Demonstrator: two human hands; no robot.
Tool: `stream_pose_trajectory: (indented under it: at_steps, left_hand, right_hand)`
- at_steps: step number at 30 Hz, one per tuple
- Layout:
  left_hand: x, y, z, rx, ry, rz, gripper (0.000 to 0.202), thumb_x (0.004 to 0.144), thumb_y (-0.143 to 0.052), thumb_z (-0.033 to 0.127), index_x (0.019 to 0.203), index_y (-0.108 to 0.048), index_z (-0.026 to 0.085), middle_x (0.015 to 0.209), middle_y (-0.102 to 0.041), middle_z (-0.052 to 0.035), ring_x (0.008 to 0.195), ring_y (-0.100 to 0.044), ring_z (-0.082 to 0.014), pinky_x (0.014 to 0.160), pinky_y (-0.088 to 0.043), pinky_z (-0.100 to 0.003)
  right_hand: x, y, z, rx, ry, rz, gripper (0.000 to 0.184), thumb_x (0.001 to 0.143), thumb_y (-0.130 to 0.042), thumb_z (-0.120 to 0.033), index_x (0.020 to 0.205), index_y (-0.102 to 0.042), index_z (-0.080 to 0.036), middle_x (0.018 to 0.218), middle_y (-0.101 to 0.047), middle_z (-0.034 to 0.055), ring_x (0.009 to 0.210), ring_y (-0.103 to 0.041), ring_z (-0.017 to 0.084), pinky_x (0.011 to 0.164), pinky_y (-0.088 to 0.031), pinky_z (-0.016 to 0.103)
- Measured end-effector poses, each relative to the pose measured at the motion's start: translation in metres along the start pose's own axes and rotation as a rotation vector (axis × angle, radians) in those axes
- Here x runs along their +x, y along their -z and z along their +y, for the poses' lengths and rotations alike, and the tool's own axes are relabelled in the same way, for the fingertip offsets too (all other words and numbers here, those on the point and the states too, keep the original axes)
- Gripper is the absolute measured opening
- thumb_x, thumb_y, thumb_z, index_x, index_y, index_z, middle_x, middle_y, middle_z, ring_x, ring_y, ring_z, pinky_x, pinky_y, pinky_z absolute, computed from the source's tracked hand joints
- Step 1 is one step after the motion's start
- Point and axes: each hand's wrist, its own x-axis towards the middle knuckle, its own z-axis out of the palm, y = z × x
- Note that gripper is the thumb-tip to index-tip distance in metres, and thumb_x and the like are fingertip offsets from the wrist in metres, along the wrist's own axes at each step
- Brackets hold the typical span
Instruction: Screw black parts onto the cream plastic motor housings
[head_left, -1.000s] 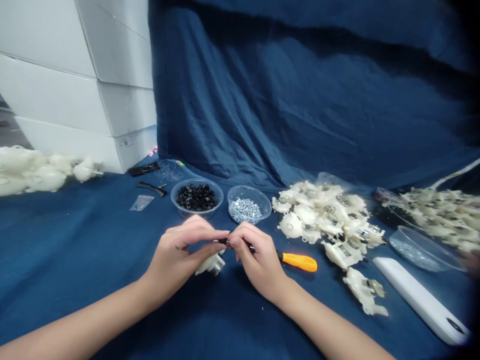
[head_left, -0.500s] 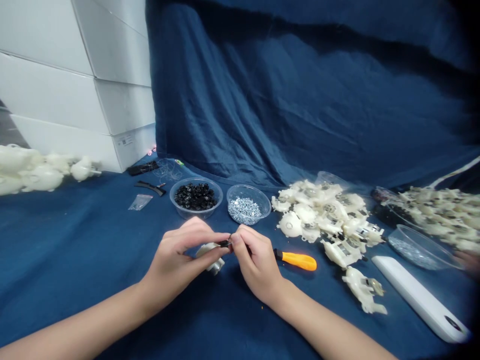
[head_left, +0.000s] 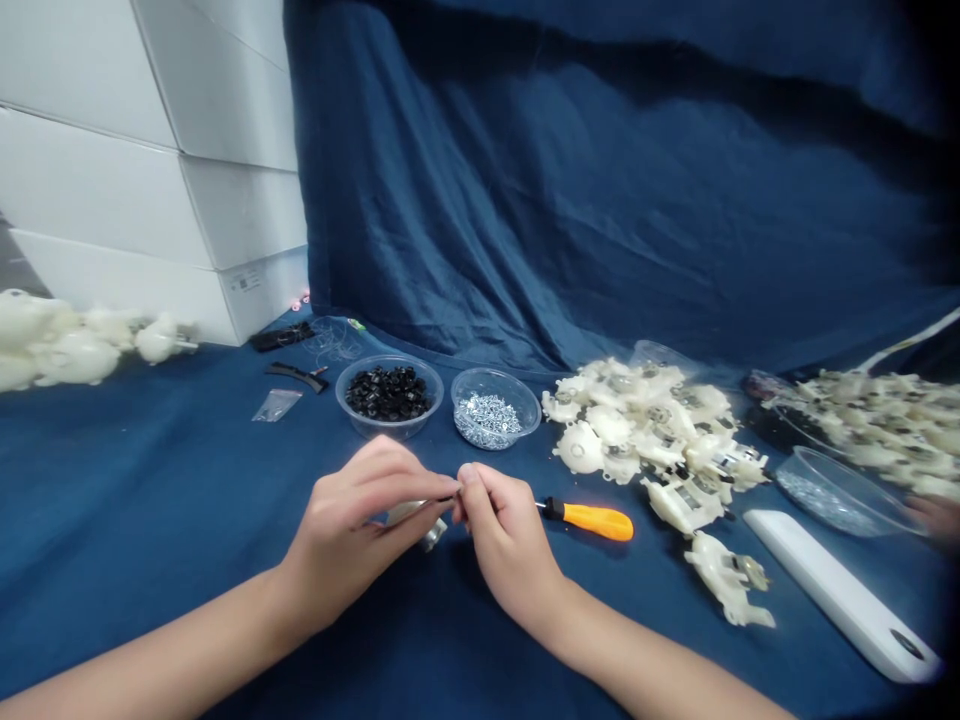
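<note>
My left hand is closed around a small cream plastic part held just above the blue cloth. My right hand meets it fingertip to fingertip, pinching something tiny that I cannot make out against the part. An orange-handled screwdriver lies on the cloth just right of my right hand. Behind my hands stand a clear bowl of small black pieces and a clear bowl of silver screws.
A heap of cream plastic parts lies at the right, another pile farther right and one at far left. A white flat bar, a clear lid, white boxes and small black bits are around.
My hands sank slightly and drew closer to me, still joined on the part. The view drifted a little to the right.
</note>
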Motion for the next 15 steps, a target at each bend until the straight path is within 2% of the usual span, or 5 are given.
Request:
stream_pose_trajectory:
  at_steps: [8,13,15]
  left_hand:
    - [-0.0022,0.0045,-0.0028,0.124,-0.126,-0.071,0.036,0.086,-0.071,0.004,0.114,-0.074,0.025,0.099,-0.075,-0.0045,0.093,-0.064,-0.0174,0.08,-0.057,-0.03]
    - [-0.0072,0.0065,-0.0079,0.185,-0.159,-0.144,0.044,0.087,-0.07,0.004,0.125,-0.07,0.027,0.106,-0.074,-0.0056,0.1,-0.063,-0.0188,0.085,-0.057,-0.032]
    - [-0.0061,0.0061,-0.0081,0.179,-0.155,-0.15,0.043,0.087,-0.069,0.003,0.124,-0.07,0.025,0.106,-0.074,-0.0057,0.102,-0.063,-0.019,0.087,-0.057,-0.032]
  right_hand:
    - [0.0026,-0.0042,0.0026,0.255,-0.242,-0.071,0.048,0.104,-0.044,-0.048,0.065,-0.043,-0.019,0.058,-0.035,-0.005,0.053,-0.029,0.009,0.051,-0.026,0.024]
    - [0.0037,-0.006,0.0066,0.306,-0.283,-0.127,0.046,0.102,-0.046,-0.048,0.067,-0.04,-0.019,0.06,-0.032,-0.0054,0.053,-0.024,0.009,0.049,-0.022,0.023]
    - [0.0043,-0.0059,0.0079,0.325,-0.293,-0.132,0.044,0.102,-0.046,-0.046,0.068,-0.04,-0.019,0.061,-0.032,-0.0055,0.054,-0.025,0.009,0.048,-0.021,0.023]
